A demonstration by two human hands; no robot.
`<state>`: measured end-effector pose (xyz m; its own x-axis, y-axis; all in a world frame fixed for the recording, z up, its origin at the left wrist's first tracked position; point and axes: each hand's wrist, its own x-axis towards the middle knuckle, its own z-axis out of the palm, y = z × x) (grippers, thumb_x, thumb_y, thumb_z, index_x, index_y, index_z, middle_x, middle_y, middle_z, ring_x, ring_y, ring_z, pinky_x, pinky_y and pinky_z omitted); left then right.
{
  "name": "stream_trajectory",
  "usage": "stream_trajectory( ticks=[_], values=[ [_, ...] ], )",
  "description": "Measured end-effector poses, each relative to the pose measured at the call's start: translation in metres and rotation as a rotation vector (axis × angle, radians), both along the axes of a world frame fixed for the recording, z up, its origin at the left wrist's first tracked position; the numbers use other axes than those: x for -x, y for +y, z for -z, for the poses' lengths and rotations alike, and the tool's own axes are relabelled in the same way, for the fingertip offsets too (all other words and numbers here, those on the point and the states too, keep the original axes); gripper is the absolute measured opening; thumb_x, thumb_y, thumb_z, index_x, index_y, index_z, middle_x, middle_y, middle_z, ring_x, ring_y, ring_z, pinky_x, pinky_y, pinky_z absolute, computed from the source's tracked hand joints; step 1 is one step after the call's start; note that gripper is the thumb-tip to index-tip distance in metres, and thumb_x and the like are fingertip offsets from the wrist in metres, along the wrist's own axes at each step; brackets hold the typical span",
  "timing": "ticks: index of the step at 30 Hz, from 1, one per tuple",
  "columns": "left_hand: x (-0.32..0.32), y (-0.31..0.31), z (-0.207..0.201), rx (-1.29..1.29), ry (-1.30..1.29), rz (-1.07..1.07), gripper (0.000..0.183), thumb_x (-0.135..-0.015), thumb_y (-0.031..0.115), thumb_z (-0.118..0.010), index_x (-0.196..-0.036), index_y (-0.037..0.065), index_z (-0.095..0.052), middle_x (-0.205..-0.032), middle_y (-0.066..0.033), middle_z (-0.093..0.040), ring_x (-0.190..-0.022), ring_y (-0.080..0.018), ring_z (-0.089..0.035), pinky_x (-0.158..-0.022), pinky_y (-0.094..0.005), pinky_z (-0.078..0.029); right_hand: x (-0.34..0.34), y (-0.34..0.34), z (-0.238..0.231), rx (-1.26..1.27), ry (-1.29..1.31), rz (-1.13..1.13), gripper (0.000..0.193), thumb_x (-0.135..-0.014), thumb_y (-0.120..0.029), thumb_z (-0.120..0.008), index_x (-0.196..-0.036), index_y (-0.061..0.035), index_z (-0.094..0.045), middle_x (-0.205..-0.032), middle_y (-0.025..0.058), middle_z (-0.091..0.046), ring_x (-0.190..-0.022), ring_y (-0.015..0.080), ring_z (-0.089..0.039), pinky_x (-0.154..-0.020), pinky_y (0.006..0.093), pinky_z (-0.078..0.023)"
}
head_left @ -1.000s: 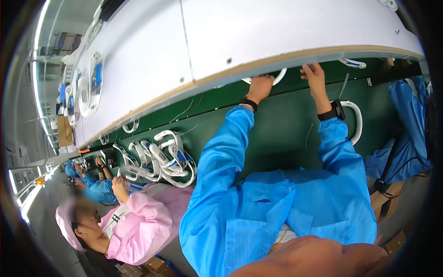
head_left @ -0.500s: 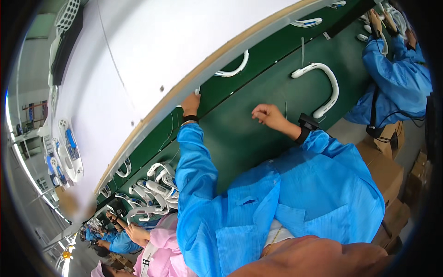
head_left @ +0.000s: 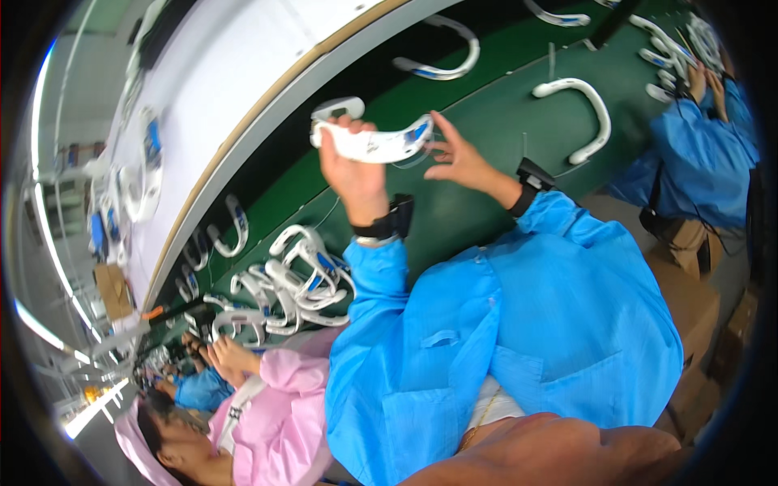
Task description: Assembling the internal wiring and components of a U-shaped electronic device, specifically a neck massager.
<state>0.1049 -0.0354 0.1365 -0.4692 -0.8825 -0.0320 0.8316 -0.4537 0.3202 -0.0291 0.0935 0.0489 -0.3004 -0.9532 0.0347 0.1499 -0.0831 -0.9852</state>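
A white curved plastic housing (head_left: 385, 144) with a blue inset at its right end is raised above the green bench. My left hand (head_left: 356, 174) is closed around its left part, fingers over the top. My right hand (head_left: 466, 159) is at the housing's blue end, fingers spread and thumb apart; whether the index fingertip touches it I cannot tell. A thin pale wire (head_left: 413, 164) loops below that end, near my right fingers. To the right, a white C-shaped housing (head_left: 600, 113) lies on the green mat.
A heap of white curved housings (head_left: 300, 275) lies at left, beside a co-worker in a pink garment (head_left: 271, 405). A white shelf with a wooden edge (head_left: 267, 81) overhangs the far side. More curved housings (head_left: 454, 69) sit beneath it. Another co-worker in blue (head_left: 697, 154) works at far right.
My left hand has come out from beside the shelf edge and now holds up a white curved housing. My right hand has moved slightly up, its fingers opening beside it. The view has shifted.
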Motion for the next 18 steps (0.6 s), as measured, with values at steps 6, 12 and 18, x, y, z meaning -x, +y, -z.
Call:
stream_trajectory(
  ticks=[6,12,18],
  values=[
    [-0.018,-0.003,0.010,-0.131,0.069,-0.135,0.021,-0.096,0.025,-0.050,-0.090,0.005,-0.047,-0.078,-0.0075,-0.048,-0.074,-0.0196,-0.048,-0.077,-0.0363,-0.045,0.026,0.020,0.019,-0.120,-0.177,-0.101,0.045,-0.084,0.001,-0.058,-0.128,0.0063,-0.048,-0.126,0.0166,-0.055,-0.105,0.0211,-0.060,-0.089,0.0325,-0.050],
    [-0.035,0.007,0.026,-0.080,0.055,-0.059,0.018,-0.096,0.024,-0.050,-0.100,0.007,-0.050,-0.084,-0.0064,-0.049,-0.076,-0.0183,-0.049,-0.076,-0.0355,-0.044,0.071,0.020,-0.022,0.336,-0.765,0.132,0.033,-0.095,-0.007,-0.047,-0.126,0.0036,-0.047,-0.114,0.0188,-0.060,-0.093,0.0190,-0.061,-0.088,0.0346,-0.050],
    [-0.023,0.047,0.022,0.083,-0.399,0.037,0.019,-0.094,0.012,-0.050,-0.112,0.004,-0.047,-0.090,-0.0097,-0.053,-0.075,-0.0198,-0.054,-0.070,-0.0379,-0.048,0.046,0.022,-0.120,0.336,-0.126,0.101,0.063,-0.092,-0.003,-0.042,-0.148,-0.0054,-0.012,-0.091,0.0178,-0.064,-0.052,0.0103,-0.050,-0.050,0.0216,-0.042]
  ],
)
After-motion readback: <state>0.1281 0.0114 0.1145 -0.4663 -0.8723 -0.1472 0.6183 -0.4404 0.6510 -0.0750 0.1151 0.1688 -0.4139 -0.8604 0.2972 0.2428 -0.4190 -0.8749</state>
